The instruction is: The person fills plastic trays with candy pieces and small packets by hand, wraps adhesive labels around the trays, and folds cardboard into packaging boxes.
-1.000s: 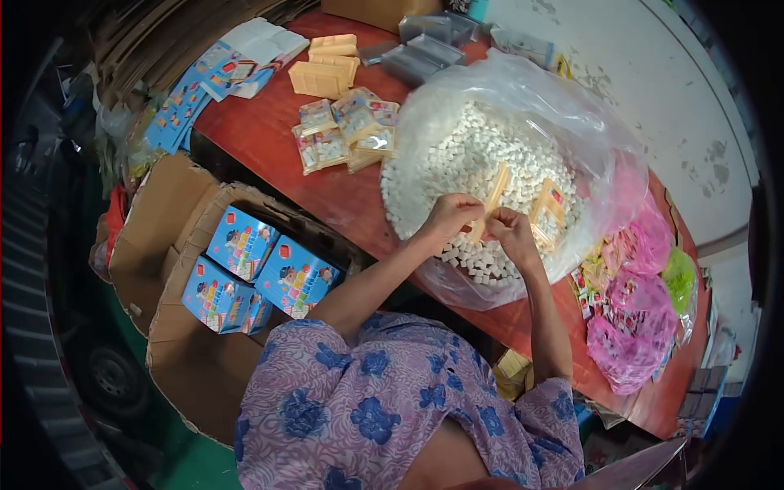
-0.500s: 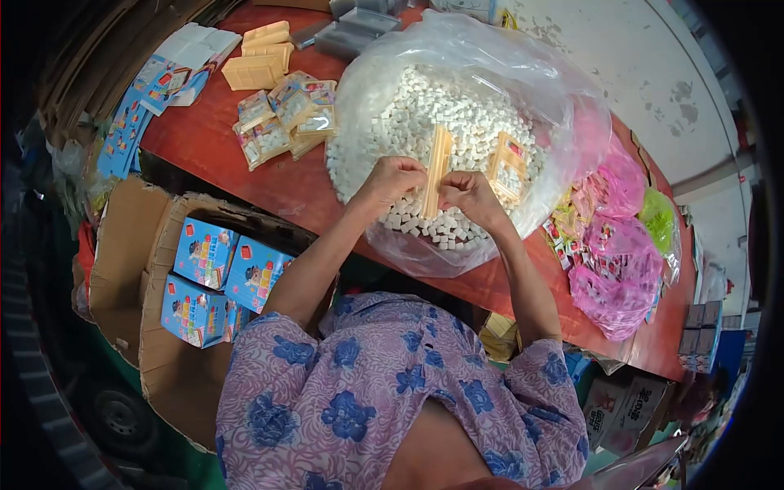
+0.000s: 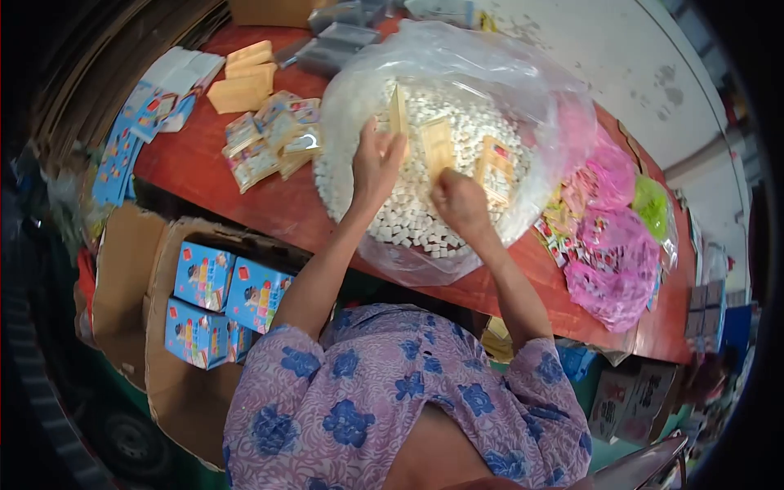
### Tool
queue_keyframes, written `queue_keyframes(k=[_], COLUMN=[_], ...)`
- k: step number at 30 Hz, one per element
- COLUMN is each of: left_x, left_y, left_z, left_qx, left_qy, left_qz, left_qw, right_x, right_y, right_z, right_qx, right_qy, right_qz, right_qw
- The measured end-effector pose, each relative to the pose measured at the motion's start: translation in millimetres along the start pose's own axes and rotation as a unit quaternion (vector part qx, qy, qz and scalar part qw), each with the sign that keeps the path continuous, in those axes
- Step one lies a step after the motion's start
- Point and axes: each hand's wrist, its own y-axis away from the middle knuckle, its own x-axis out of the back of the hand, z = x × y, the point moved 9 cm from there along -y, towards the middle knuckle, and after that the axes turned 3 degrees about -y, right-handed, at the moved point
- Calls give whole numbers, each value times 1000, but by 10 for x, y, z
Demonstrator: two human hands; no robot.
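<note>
Over a clear plastic bag full of small white cubes, both my hands hold cream plastic trays. My left hand has its fingers round the lower part of a narrow, edge-on tray. In my right hand, closed like a fist, is the bottom end of another tray, its broad face turned up. To the right of it a filled tray with a coloured packet and white pieces leans on the cubes.
Filled packs and stacked cream trays are on the red table. Blue printed boxes fill part of a carton at lower left. Pink bags lie on the right, flat blue cartons at upper left.
The trays, earlier held together between my hands, are now apart, one in each hand. My left hand has moved up and left. The camera view has also shifted.
</note>
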Motion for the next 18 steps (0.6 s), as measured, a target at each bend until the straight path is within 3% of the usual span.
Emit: queue_keyframes(k=[2, 5, 10, 13, 16, 18], left_x=[-393, -581, -608, -463, -248, -116], left_y=[286, 431, 361, 274, 224, 280], left_z=[-138, -439, -734, -681, -685, -635], left_qx=[120, 215, 254, 226, 192, 187], left_qy=[237, 345, 282, 331, 355, 342], left_qz=[-172, -204, -182, -119, -81, -64], left_qw=[949, 891, 907, 908, 911, 919], right_x=[-177, -372, -558, -207, -210, -476], right_y=[23, 35, -23, -139, -206, -283], right_z=[-50, -25, 129, 356, 627, 754], right_qx=[8, -20, 14, -15, -53, 27], right_qy=[-43, -119, -149, -160, -13, 24], right_qz=[-35, -99, -162, 28, 16, 26], right_qw=[998, 988, 975, 987, 998, 999])
